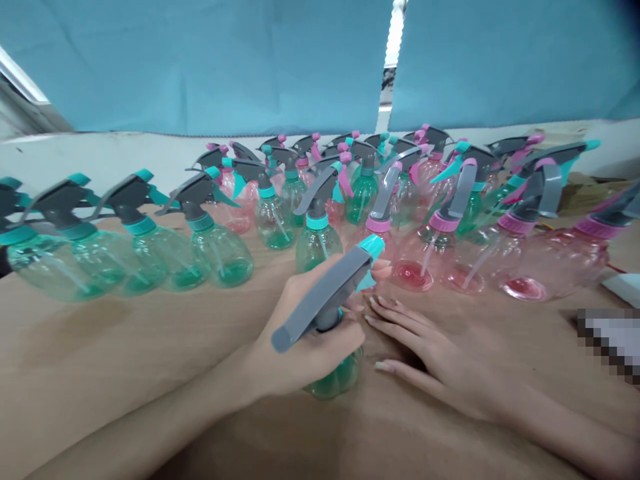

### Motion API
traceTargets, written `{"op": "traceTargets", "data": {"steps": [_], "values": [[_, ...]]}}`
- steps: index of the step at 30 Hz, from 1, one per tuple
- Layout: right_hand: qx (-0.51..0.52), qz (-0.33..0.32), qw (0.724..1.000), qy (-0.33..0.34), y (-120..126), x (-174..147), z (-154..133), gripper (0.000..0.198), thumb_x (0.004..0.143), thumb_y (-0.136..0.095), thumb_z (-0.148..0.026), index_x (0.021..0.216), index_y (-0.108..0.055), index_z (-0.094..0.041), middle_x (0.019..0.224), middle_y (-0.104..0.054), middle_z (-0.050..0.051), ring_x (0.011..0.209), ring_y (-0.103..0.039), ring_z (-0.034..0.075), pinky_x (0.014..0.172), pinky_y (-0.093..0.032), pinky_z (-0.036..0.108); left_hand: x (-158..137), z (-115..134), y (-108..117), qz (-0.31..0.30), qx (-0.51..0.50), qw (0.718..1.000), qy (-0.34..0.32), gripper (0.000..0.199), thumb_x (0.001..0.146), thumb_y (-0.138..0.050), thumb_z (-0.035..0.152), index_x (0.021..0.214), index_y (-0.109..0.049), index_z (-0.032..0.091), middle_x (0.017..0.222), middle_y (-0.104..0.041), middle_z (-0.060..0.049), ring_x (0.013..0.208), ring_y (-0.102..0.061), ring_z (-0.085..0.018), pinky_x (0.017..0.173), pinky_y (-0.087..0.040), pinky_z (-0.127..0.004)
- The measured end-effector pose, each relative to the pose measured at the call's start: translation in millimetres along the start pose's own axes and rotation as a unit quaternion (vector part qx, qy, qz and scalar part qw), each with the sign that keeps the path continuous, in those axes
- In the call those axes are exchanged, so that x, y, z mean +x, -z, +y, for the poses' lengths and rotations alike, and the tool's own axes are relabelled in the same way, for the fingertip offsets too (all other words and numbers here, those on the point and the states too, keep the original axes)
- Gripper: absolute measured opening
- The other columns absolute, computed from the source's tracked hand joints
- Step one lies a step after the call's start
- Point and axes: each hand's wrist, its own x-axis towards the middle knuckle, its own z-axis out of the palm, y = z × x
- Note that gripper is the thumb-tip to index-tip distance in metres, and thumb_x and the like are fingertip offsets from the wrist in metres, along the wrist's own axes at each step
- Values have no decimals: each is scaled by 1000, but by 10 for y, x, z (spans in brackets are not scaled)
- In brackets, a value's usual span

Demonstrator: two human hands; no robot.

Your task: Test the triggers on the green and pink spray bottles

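Observation:
My left hand (305,327) is wrapped round the neck of a green spray bottle (334,380) in the middle of the view. The bottle's grey trigger head (325,293) has a turquoise nozzle that points away to the upper right. Beside it, my right hand (430,347) lies low over the table with its fingers stretched out and nothing in them. Just beyond my hands stands another green spray bottle (316,243) with a turquoise collar. To its right is a pink spray bottle (415,270). My left fingers partly hide the held bottle's collar.
A row of green spray bottles (223,257) stands at the left on the wooden table (175,353). Pink ones (540,267) line the right, with more mixed bottles behind. A pixelated object (613,340) lies at the right edge. Blue cloth (225,67) hangs at the back.

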Motion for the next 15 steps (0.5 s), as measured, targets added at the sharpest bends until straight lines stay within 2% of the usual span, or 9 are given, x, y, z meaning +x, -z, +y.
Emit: {"op": "traceTargets", "data": {"steps": [5,10,13,15], "values": [[17,8,1000,3,2,-2,2,65,96,-54,-45,153,-29,-29,157,-36,5,144,-31,30,112,-37,55,-5,2,9,-15,-30,999,-18,47,70,-49,21,114,-65,27,59,-55,6,50,-51,-15,47,-43,-25],[18,7,1000,3,-9,-6,11,63,97,-53,-45,153,-31,-28,157,-36,6,144,-31,30,113,-35,55,-15,17,12,-23,-54,998,2,48,71,-50,17,114,-65,28,68,-62,5,49,-49,-13,47,-40,-24],[18,-1,1000,-4,0,-4,7,62,96,-53,-47,152,-34,-27,156,-37,6,144,-31,29,113,-35,54,-11,40,19,-23,-79,997,3,46,66,-50,11,107,-65,26,75,-67,5,54,-55,-13,51,-44,-24],[22,-3,1000,-6,7,-1,4,61,97,-53,-47,151,-36,-26,156,-37,6,144,-31,29,113,-35,54,-9,47,21,-6,-88,996,-10,35,63,-50,11,92,-64,24,81,-68,3,64,-60,-16,62,-51,-26]]}}
